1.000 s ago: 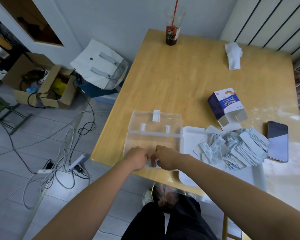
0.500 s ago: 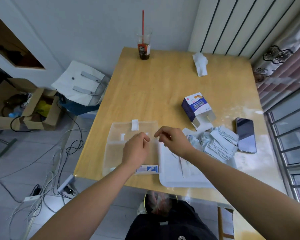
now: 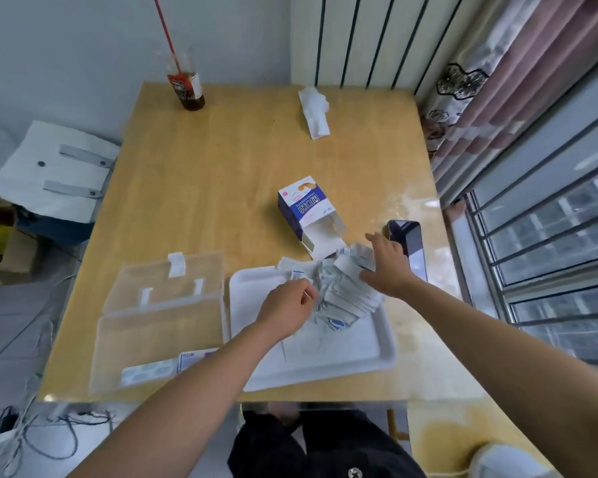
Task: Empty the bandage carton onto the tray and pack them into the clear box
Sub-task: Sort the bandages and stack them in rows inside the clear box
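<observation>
both hands have left the clear box (image 3: 152, 334) for the bandages (image 3: 342, 293) on the tray (image 3: 328, 362)
right hand (image 3: 387, 267) lies fingers spread on the pile; left hand (image 3: 287, 307) curls fingers at its edge, grip unclear. carton (image 3: 304, 208) just beyond, phone (image 3: 409, 251) beside; far desk (image 3: 221, 160) open.

bandage pile (image 3: 342, 294) blurred, phone (image 3: 411, 241) partly behind right hand (image 3: 387, 268)

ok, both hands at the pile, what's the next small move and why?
Probably close the right hand on a small bunch of bandages and carry it to the clear box: it rests open on those heaped on the tray, and the box holds only a few.
</observation>
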Motion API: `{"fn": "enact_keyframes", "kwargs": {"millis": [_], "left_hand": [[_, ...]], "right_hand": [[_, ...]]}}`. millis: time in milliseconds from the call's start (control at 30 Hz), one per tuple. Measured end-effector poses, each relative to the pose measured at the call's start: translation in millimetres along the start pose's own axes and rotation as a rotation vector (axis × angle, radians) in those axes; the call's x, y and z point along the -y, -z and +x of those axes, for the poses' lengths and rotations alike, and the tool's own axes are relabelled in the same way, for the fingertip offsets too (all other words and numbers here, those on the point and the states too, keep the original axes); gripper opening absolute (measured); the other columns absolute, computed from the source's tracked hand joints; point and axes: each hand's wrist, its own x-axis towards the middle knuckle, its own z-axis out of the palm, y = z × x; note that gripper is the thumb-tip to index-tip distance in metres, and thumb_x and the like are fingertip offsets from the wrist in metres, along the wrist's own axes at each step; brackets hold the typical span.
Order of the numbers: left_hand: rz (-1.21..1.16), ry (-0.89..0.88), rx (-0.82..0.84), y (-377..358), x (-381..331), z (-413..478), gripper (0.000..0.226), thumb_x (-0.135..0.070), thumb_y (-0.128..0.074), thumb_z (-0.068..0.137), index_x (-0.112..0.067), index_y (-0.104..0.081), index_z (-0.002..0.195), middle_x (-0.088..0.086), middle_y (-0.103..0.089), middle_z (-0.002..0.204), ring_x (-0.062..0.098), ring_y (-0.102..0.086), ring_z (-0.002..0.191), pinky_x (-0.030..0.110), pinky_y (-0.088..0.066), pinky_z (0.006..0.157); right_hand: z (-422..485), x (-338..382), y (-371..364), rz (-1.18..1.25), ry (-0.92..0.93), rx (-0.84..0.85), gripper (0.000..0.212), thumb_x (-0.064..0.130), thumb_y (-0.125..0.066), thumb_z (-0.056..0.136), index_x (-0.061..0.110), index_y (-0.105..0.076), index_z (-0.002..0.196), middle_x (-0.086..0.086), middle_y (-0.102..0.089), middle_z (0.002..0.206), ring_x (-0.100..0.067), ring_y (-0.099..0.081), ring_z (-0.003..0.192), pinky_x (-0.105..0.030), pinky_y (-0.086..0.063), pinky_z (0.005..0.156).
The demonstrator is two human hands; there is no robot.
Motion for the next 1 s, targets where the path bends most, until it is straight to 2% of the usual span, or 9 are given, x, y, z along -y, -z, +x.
{"fn": "enact_keyframes", "kwargs": {"millis": [67, 133, 367, 500, 600, 733, 800, 900, 1000], "left_hand": [[0.018, 0.035, 0.014, -4.6, -3.2, 9.7, 0.024, -0.014, -0.042, 0.095, -0.017, -0.061, 0.108, 0.002, -0.065, 0.101, 0.025, -0.06, 0.094, 0.032, -0.048, 0.077], [0.017, 0.064, 0.018, -7.3, -4.8, 16.3, 0.024, -0.014, -0.042, 0.095, -0.015, -0.06, 0.112, 0.004, -0.065, 0.104, 0.024, -0.06, 0.096, 0.033, -0.048, 0.079], [-0.01, 0.145, 0.08, -14.4, -5.0, 26.5, 0.031, -0.021, -0.043, 0.098, -0.013, -0.048, 0.127, 0.008, -0.059, 0.117, 0.027, -0.056, 0.105, 0.034, -0.047, 0.087], [0.003, 0.177, 0.104, -16.7, -2.8, 28.9, 0.036, -0.022, -0.043, 0.097, -0.013, -0.044, 0.132, 0.01, -0.057, 0.123, 0.028, -0.056, 0.109, 0.031, -0.043, 0.086], [0.011, 0.188, 0.1, -15.5, -0.8, 29.0, 0.035, -0.023, -0.047, 0.095, -0.013, -0.046, 0.129, 0.009, -0.059, 0.121, 0.029, -0.056, 0.108, 0.031, -0.043, 0.086], [0.011, 0.175, 0.085, -14.2, 2.0, 27.5, 0.031, -0.022, -0.048, 0.095, -0.012, -0.049, 0.124, 0.012, -0.06, 0.115, 0.029, -0.058, 0.102, 0.03, -0.042, 0.077], [0.007, 0.174, 0.079, -14.1, 3.2, 26.1, 0.033, -0.022, -0.047, 0.095, -0.013, -0.049, 0.126, 0.013, -0.06, 0.116, 0.029, -0.058, 0.102, 0.029, -0.04, 0.074], [0.0, 0.179, 0.084, -15.2, 3.1, 25.9, 0.033, -0.023, -0.046, 0.095, -0.013, -0.047, 0.127, 0.012, -0.059, 0.117, 0.028, -0.057, 0.103, 0.03, -0.042, 0.078], [-0.002, 0.186, 0.098, -16.7, 1.9, 25.0, 0.033, -0.024, -0.046, 0.095, -0.014, -0.047, 0.127, 0.01, -0.059, 0.119, 0.027, -0.057, 0.104, 0.031, -0.042, 0.079]], "right_hand": [[12.4, -3.4, -0.7, -0.105, -0.026, 0.111, 0.092, 0.029, -0.068, 0.081, 0.016, -0.011, 0.152, -0.006, -0.02, 0.157, -0.031, -0.018, 0.143, -0.048, -0.025, 0.112], [18.1, -3.9, -4.8, -0.193, 0.002, 0.13, 0.094, 0.035, -0.068, 0.081, 0.017, -0.01, 0.152, -0.008, -0.025, 0.154, -0.03, -0.024, 0.14, -0.046, -0.025, 0.111], [6.0, -3.1, -22.3, -0.226, 0.136, -0.054, 0.067, 0.032, -0.061, 0.083, 0.012, -0.033, 0.14, -0.01, -0.043, 0.129, -0.029, -0.042, 0.116, -0.035, -0.038, 0.093], [-4.3, 3.9, -29.5, -0.18, 0.205, 0.027, 0.062, 0.027, -0.061, 0.086, 0.007, -0.034, 0.138, -0.012, -0.044, 0.127, -0.029, -0.043, 0.115, -0.034, -0.039, 0.093], [-10.0, 10.4, -38.6, -0.145, 0.2, 0.098, 0.056, 0.028, -0.062, 0.087, 0.007, -0.038, 0.133, -0.013, -0.045, 0.126, -0.029, -0.048, 0.111, -0.034, -0.042, 0.085], [-13.2, 9.7, -37.9, -0.043, 0.206, 0.022, 0.062, 0.03, -0.068, 0.083, 0.011, -0.038, 0.134, -0.009, -0.043, 0.128, -0.027, -0.047, 0.113, -0.036, -0.046, 0.084], [-14.9, 7.2, -32.9, -0.056, 0.216, -0.043, 0.068, 0.04, -0.073, 0.077, 0.014, -0.04, 0.131, -0.004, -0.042, 0.127, -0.024, -0.044, 0.116, -0.034, -0.047, 0.082], [-18.5, 5.6, -30.7, -0.167, 0.183, 0.002, 0.079, 0.054, -0.075, 0.068, 0.016, -0.04, 0.127, -0.002, -0.042, 0.123, -0.022, -0.042, 0.114, -0.034, -0.046, 0.085], [-19.2, 4.1, -35.1, -0.214, 0.151, 0.063, 0.067, 0.043, -0.074, 0.073, 0.014, -0.042, 0.124, -0.004, -0.046, 0.121, -0.024, -0.047, 0.107, -0.035, -0.046, 0.084]]}}
